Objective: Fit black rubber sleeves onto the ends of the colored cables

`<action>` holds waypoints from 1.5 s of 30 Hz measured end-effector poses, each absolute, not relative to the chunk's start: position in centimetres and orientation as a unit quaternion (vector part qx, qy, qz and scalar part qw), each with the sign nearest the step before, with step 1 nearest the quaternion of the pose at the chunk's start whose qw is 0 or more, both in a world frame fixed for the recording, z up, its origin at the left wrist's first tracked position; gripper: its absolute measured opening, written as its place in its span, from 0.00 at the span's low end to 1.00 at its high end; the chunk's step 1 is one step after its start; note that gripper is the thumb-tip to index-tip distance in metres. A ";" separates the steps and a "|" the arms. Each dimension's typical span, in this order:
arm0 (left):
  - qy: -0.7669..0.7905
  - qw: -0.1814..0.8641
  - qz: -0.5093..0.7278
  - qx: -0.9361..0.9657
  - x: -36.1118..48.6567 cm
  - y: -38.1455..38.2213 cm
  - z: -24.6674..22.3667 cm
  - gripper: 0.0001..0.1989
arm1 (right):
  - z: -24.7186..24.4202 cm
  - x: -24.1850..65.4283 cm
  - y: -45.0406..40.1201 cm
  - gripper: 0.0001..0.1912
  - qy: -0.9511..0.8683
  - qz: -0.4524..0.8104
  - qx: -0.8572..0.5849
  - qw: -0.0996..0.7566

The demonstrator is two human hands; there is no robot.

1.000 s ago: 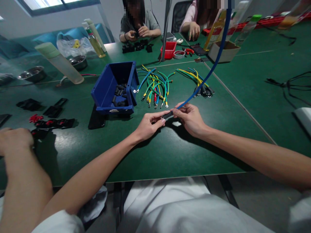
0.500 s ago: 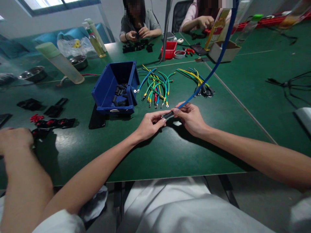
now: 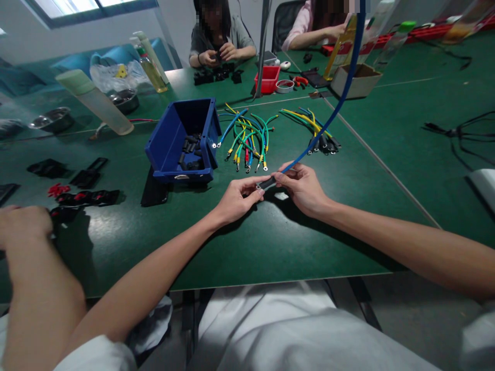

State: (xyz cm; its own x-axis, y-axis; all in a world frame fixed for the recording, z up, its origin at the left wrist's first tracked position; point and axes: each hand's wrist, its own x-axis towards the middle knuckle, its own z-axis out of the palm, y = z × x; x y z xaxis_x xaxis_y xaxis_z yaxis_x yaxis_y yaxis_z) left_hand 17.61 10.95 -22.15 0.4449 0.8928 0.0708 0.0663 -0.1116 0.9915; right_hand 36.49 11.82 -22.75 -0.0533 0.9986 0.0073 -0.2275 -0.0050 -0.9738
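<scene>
A blue cable curves up from my right hand, whose thumb and fingers pinch it close to its lower end. A black sleeve covers that end, and a bit of metal lug shows at its tip. My left hand grips the sleeve's tip between thumb and fingers. Beyond my hands lie loose yellow, green and blue wires with ring lugs. To their right is a bundle of wires with black sleeves on the near ends. The blue bin holds several black sleeves.
A black phone lies partly under the bin. Dark parts and another person's arm are at the left. Two people sit across the green table. A red box, a beige box and bottles stand farther back.
The upper part of the blue cable has swung slightly left. Both my hands keep nearly the same grip and place. The person at the far right has moved a hand.
</scene>
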 end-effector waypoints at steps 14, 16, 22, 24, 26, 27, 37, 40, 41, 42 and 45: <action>0.354 0.548 0.367 0.663 17.5 10.9 -22.3 0.23 | -22.3 36.3 11.7 0.17 -0.447 0.567 -0.404 0.562; 0.345 0.542 0.377 0.667 17.6 10.7 -22.3 0.23 | -22.1 36.3 11.6 0.18 -0.458 0.554 -0.408 0.563; 0.333 0.558 0.400 0.647 17.7 10.3 -21.9 0.20 | -21.2 36.4 11.3 0.17 -0.508 0.512 -0.403 0.564; 0.329 0.562 0.399 0.645 17.6 10.3 -21.7 0.19 | -20.8 36.4 11.1 0.17 -0.523 0.505 -0.397 0.561; 0.332 0.561 0.393 0.648 17.6 10.3 -21.4 0.16 | -20.4 36.4 10.9 0.18 -0.537 0.497 -0.396 0.555; 0.337 0.559 0.389 0.650 17.7 10.2 -21.3 0.15 | -20.3 36.3 10.8 0.18 -0.543 0.494 -0.396 0.552; 0.339 0.551 0.377 0.663 18.4 9.9 -21.7 0.11 | -21.1 36.3 10.3 0.18 -0.586 0.471 -0.385 0.536; 0.347 0.529 0.365 0.683 18.4 9.9 -21.8 0.13 | -21.3 36.4 10.3 0.17 -0.599 0.451 -0.394 0.531; 0.347 0.521 0.361 0.691 18.3 9.9 -21.8 0.13 | -21.3 36.4 10.3 0.16 -0.601 0.449 -0.395 0.530; 0.349 0.511 0.359 0.699 18.3 9.9 -21.7 0.13 | -21.4 36.4 10.3 0.16 -0.603 0.447 -0.395 0.530; 0.359 0.460 0.355 0.730 18.2 9.7 -21.5 0.14 | -21.5 36.5 10.3 0.17 -0.614 0.439 -0.393 0.525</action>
